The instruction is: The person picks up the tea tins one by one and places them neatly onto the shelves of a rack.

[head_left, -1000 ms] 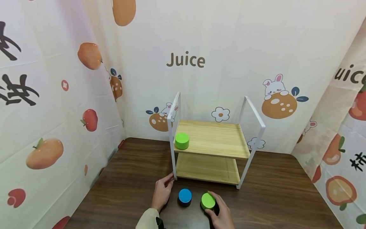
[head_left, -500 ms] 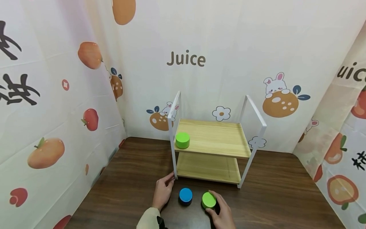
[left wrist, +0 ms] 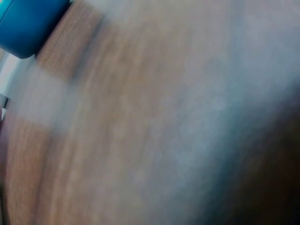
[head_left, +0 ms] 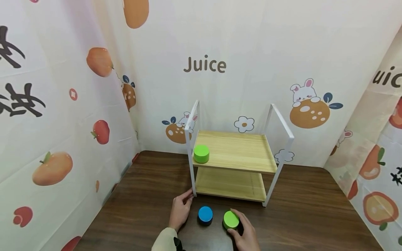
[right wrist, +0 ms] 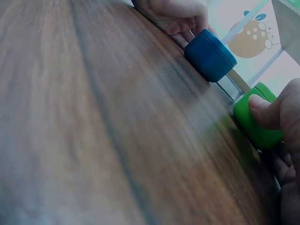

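On the tabletop near the front, my right hand (head_left: 246, 233) grips a small round green lidded tin (head_left: 231, 219), thumb on the near side and fingers round the far side. In the right wrist view, the thumb presses on the green tin (right wrist: 255, 117) just under its lid seam. A matching blue tin (head_left: 205, 214) stands upright between my hands. My left hand (head_left: 180, 212) holds the foot of the front left leg of a two-tier rack (head_left: 235, 150), thumb and forefinger at the leg. Another green tin (head_left: 201, 154) sits at the upper shelf's left front corner.
The rack has pale wooden shelves and white metal side frames, and its lower shelf (head_left: 230, 183) lies close over the dark wooden table (head_left: 141, 195). Fruit-patterned curtains (head_left: 238, 42) hang behind and on both sides. The left wrist view is mostly blurred tabletop.
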A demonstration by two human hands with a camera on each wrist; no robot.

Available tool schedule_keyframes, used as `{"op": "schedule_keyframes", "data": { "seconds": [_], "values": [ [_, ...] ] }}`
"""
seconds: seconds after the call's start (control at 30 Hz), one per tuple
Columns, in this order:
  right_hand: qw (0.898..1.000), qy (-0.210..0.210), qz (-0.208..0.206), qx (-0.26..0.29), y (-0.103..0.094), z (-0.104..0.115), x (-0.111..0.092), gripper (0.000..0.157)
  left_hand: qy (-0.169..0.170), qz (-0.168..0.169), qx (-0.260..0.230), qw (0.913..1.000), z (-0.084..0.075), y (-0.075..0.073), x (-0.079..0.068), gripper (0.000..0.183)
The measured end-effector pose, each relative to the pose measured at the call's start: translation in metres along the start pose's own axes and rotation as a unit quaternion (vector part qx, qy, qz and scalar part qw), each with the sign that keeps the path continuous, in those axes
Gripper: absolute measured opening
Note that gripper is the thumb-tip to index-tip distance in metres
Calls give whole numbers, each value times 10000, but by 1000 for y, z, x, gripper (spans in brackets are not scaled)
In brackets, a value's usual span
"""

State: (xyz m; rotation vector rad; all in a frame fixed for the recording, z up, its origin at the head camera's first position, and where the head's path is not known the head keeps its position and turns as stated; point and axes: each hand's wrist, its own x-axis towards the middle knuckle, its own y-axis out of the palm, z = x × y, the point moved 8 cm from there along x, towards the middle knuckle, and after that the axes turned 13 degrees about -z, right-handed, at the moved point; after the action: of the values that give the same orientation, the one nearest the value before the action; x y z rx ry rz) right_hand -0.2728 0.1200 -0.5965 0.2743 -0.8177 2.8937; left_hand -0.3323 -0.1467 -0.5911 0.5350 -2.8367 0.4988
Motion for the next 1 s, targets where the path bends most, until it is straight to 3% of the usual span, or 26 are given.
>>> {"op": "schedule_keyframes", "data": {
  "seconds": [1.0],
  "values": [
    [10000,23,-34,-85,-1,0,-1,67,44,8,-78,10000,-2,0,-1,36]
  ]
}}
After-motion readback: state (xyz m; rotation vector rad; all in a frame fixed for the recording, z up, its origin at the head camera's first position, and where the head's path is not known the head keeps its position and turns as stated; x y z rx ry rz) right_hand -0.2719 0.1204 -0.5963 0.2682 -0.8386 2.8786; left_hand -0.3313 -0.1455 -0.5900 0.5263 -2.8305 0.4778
